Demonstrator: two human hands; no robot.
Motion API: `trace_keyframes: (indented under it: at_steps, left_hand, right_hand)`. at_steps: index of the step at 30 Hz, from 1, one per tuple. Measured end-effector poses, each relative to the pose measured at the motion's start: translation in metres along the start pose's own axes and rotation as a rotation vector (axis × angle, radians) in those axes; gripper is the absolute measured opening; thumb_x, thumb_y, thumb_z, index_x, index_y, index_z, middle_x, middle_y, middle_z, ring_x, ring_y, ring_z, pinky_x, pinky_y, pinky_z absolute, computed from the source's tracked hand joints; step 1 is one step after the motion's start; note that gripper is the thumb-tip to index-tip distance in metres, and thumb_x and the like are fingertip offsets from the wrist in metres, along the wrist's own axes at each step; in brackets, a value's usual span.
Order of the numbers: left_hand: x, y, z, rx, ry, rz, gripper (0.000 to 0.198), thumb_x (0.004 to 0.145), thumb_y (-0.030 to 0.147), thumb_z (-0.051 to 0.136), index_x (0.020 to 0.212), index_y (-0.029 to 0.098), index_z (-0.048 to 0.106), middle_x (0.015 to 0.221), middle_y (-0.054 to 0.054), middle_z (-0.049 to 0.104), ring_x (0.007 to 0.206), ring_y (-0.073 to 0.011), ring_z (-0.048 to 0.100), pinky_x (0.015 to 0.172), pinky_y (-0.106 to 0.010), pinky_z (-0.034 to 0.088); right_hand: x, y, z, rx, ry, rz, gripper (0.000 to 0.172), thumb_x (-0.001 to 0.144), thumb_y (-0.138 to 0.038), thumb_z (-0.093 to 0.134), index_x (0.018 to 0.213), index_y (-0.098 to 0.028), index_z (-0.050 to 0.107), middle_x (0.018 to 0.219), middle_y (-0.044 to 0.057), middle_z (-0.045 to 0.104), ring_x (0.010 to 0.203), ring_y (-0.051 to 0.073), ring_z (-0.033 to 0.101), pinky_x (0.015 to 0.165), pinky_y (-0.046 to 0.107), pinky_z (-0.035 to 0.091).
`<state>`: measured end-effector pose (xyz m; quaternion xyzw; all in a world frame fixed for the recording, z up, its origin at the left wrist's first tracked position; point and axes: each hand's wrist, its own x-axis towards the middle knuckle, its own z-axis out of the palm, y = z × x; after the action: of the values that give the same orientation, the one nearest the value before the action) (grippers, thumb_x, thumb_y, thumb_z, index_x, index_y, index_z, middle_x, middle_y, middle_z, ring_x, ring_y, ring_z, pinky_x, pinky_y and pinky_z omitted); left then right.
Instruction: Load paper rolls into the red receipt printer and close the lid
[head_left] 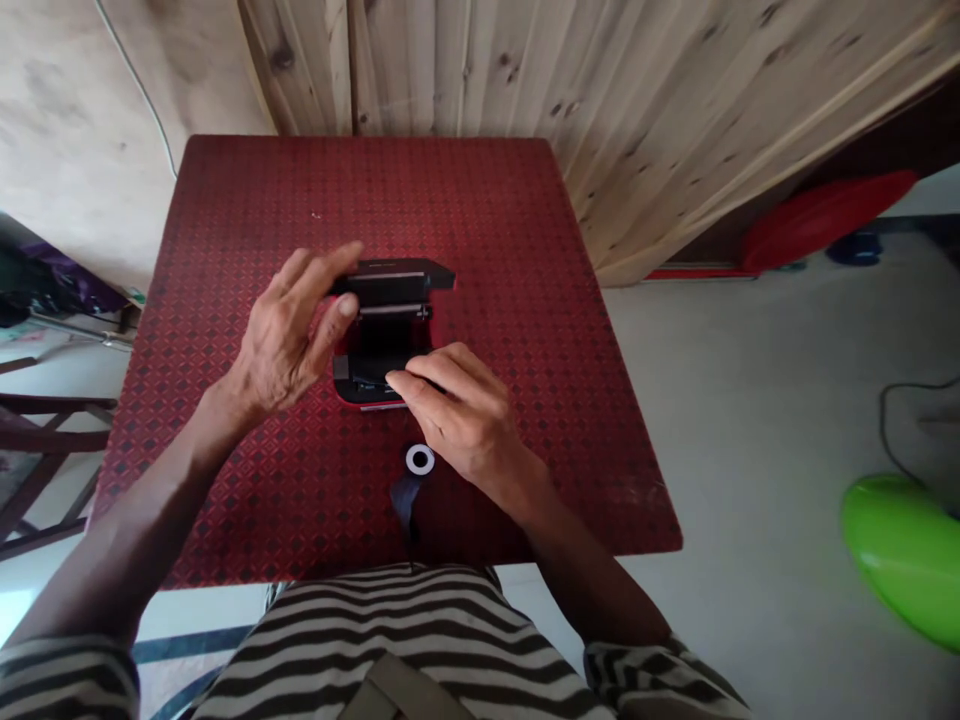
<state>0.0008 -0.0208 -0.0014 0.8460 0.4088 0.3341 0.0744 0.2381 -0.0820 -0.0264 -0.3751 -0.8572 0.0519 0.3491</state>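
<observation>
On the red table stands a small black device with its lid raised (394, 272), which looks like a compact printer (349, 390) with a red lower edge. My left hand (289, 335) is at the lid's left side, fingers stretched out and thumb apart; whether it touches the lid is unclear. My right hand (465, 410) is at the front right of the device, thumb and fingertips pinched on a thin black piece (375, 370) over the front opening. Just in front of the device lies a small roll (420, 459) with a white ring-shaped end and a loose dark strip (405, 497).
The red patterned tabletop (540, 330) ends close to my striped clothing. Behind it rises a wooden plank wall (450, 60). A dark wooden chair (45, 440) stands at the left, a bright green object (900, 550) on the floor at the right.
</observation>
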Motion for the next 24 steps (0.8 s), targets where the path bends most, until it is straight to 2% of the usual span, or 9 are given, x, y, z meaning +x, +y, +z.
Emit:
trace_keyframes:
  at_steps: [3,7,11,15,21,24]
  left_hand:
    - [-0.028,0.011,0.000,-0.054,-0.074,-0.004,0.046,0.112,0.040,0.044,0.151,0.020,0.057,0.145,-0.013,0.062,0.139,-0.0272,0.059,0.119,-0.047,0.049]
    - [-0.049,0.011,0.008,-0.091,-0.109,0.043,0.061,0.106,0.055,0.054,0.157,0.021,0.052,0.151,-0.018,0.056,0.149,-0.0353,0.051,0.123,-0.056,0.045]
    - [-0.052,0.005,0.016,-0.022,-0.076,0.099,0.081,0.094,0.068,0.070,0.159,0.025,0.048,0.150,-0.018,0.056,0.147,-0.0377,0.053,0.120,-0.057,0.048]
    - [-0.053,0.002,0.019,0.083,-0.062,0.122,0.092,0.086,0.076,0.074,0.160,0.028,0.046,0.149,-0.017,0.059,0.143,-0.0385,0.057,0.115,-0.057,0.051]
    - [-0.055,0.003,0.024,0.126,-0.027,0.152,0.093,0.087,0.075,0.074,0.160,0.027,0.045,0.148,-0.018,0.059,0.144,-0.0395,0.057,0.115,-0.056,0.050]
    - [-0.059,0.008,0.026,0.118,-0.051,0.131,0.091,0.091,0.073,0.070,0.163,0.024,0.040,0.152,-0.020,0.056,0.151,-0.0410,0.050,0.119,-0.057,0.047]
  right_hand:
    - [-0.003,0.001,0.004,-0.041,0.075,-0.050,0.022,0.104,-0.009,0.059,0.105,-0.022,0.076,0.094,0.005,0.075,0.087,0.020,0.063,0.079,0.035,0.055]
    - [-0.003,0.000,0.006,-0.069,0.126,-0.070,0.019,0.104,-0.008,0.060,0.106,-0.020,0.075,0.094,0.005,0.076,0.087,0.019,0.065,0.078,0.034,0.056]
    - [-0.003,-0.001,0.007,-0.068,0.137,-0.061,0.018,0.103,-0.007,0.061,0.107,-0.019,0.074,0.094,0.005,0.076,0.086,0.019,0.066,0.078,0.035,0.057]
    - [-0.003,-0.002,0.006,-0.058,0.107,-0.044,0.017,0.104,-0.009,0.060,0.109,-0.019,0.073,0.097,0.005,0.077,0.089,0.020,0.066,0.080,0.036,0.057]
    - [-0.001,-0.003,0.003,-0.044,0.074,-0.038,0.019,0.104,-0.008,0.059,0.111,-0.019,0.073,0.097,0.006,0.076,0.089,0.020,0.066,0.082,0.037,0.058]
    - [-0.002,-0.003,-0.002,-0.002,0.120,-0.027,0.020,0.103,-0.013,0.063,0.118,-0.022,0.072,0.102,0.006,0.077,0.093,0.022,0.068,0.086,0.039,0.060]
